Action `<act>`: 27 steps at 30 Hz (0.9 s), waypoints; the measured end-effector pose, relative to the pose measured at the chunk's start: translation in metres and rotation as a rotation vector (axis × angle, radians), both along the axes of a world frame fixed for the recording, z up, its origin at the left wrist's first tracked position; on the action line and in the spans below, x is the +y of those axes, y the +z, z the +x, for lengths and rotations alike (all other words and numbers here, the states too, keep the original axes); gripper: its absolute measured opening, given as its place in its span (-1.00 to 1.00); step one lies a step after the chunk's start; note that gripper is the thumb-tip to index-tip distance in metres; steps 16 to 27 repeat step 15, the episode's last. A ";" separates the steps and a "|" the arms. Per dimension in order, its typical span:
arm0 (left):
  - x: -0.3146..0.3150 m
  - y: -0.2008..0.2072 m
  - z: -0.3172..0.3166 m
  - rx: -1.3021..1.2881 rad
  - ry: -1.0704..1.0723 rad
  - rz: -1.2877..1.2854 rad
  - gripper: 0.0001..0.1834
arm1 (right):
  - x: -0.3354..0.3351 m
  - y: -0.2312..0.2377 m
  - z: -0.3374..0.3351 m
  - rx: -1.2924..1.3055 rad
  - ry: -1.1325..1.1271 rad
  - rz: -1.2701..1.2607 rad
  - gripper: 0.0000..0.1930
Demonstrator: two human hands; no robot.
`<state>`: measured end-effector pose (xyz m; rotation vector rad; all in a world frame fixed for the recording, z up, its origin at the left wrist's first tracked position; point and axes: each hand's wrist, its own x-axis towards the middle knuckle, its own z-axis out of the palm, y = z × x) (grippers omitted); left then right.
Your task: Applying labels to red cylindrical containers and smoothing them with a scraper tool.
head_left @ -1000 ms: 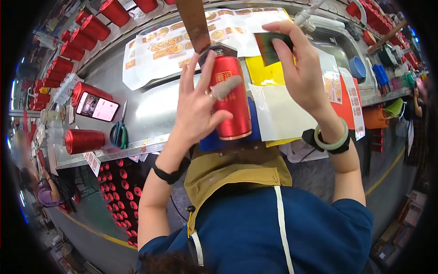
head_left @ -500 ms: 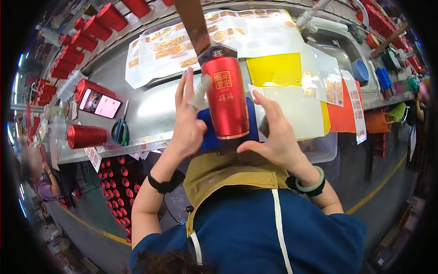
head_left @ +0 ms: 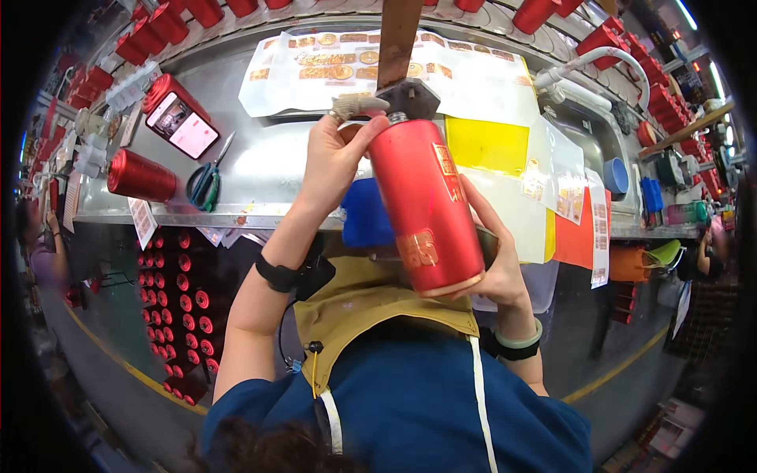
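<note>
A red bottle (head_left: pixel 422 201) with gold decals lies slanted in front of me, its neck toward the far side and its base nearer me. My left hand (head_left: pixel 335 158) pinches it near the neck; pale cloth covers one of its fingertips. Under the base, my right hand (head_left: pixel 503 268) is closed round the bottle's right side, with part of the fingers hidden behind it. The neck is beside a dark metal block (head_left: pixel 408 100) at the end of a brown bar (head_left: pixel 400 35). Below the bottle shows a blue pad (head_left: pixel 364 213).
White decal sheets (head_left: pixel 276 87) lie at the back of the metal table (head_left: pixel 272 162). To the left are a phone (head_left: pixel 181 124), scissors (head_left: pixel 205 185) and another red bottle (head_left: pixel 142 175). A yellow sheet (head_left: pixel 487 144), a red sheet (head_left: pixel 574 232) and a sink (head_left: pixel 627 142) are at right.
Both hands were apart beside the bottle and now hold it. The bottle has rolled so its front decal faces right, and its base has swung right and nearer me.
</note>
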<state>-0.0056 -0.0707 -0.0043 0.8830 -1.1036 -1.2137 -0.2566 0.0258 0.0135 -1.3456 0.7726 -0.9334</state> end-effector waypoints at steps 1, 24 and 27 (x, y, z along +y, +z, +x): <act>0.007 0.005 0.011 -0.027 -0.026 0.023 -0.74 | 0.005 0.004 0.011 -0.166 -0.040 0.146 0.46; 0.253 0.037 0.229 -0.242 0.592 0.209 -0.72 | 0.028 -0.030 0.140 0.021 0.307 0.605 -0.09; 0.253 0.037 0.229 -0.242 0.592 0.209 -0.72 | 0.028 -0.030 0.140 0.021 0.307 0.605 -0.09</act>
